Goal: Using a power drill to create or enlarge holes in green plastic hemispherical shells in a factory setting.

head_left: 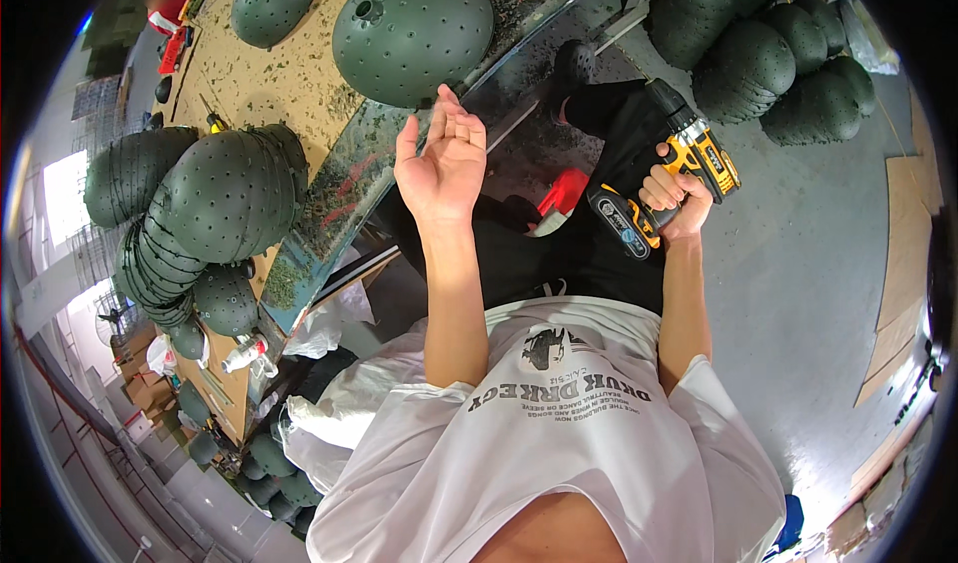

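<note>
My right hand (679, 200) is wrapped round the grip of a yellow and black cordless drill (707, 160), whose long thin bit points up and to the left, away from me. Palm up, my left hand (442, 164) has its fingers stretched out and holds nothing. Just beyond its fingertips a dark green dome-shaped shell (424, 49) lies on the workbench, its surface dotted with small holes and one larger round hole near the top. Whether the fingertips touch its near edge I cannot tell. A second green shell (274, 4) rests farther left.
Green shavings litter the tan workbench (334, 129). Stacks of nested shells (225, 194) stand at its left, and more stacked shells (743, 69) are on the right beyond the drill. A yellow-handled tool (215, 121) lies at the left. Flattened cardboard (903, 254) lies along the right floor.
</note>
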`<state>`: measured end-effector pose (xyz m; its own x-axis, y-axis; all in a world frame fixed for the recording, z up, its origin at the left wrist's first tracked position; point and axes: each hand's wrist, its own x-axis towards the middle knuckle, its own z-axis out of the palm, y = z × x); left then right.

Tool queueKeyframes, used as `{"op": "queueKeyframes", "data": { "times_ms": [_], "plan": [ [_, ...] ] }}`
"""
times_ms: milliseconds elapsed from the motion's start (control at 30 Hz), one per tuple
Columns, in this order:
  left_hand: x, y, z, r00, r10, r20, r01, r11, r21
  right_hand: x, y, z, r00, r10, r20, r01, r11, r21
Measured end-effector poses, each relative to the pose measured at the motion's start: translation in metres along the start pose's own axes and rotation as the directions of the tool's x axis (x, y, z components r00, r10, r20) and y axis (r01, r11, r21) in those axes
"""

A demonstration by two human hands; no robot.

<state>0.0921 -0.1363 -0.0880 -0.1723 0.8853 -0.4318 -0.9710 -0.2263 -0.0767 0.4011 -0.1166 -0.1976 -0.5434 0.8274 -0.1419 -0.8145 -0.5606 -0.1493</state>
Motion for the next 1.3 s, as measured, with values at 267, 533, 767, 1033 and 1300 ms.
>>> {"op": "queueKeyframes", "data": {
  "times_ms": [267,533,767,1033,1300],
  "plan": [
    [0.010,-0.005,0.009,0.997,-0.032,-0.070,0.036,0.998,0.057,-0.002,-0.001,-0.002,1.000,-0.001,0.000,0.001,1.000,0.024],
    [0.049,-0.014,0.027,0.992,0.113,0.057,-0.126,0.929,0.348,-0.002,-0.001,0.000,1.000,0.004,-0.016,-0.003,0.999,0.035],
    [0.061,-0.023,0.042,0.934,0.110,0.339,-0.217,0.930,0.298,-0.003,-0.001,-0.001,1.000,-0.001,-0.026,0.002,1.000,0.018],
    [0.060,-0.006,0.040,0.886,0.252,0.389,-0.378,0.879,0.291,-0.002,-0.002,-0.001,1.000,0.014,-0.017,-0.014,1.000,0.007],
    [0.054,0.007,0.038,0.861,0.331,0.385,-0.454,0.843,0.289,-0.001,-0.001,-0.002,0.999,0.022,-0.029,-0.022,1.000,-0.001]
  ]
}}
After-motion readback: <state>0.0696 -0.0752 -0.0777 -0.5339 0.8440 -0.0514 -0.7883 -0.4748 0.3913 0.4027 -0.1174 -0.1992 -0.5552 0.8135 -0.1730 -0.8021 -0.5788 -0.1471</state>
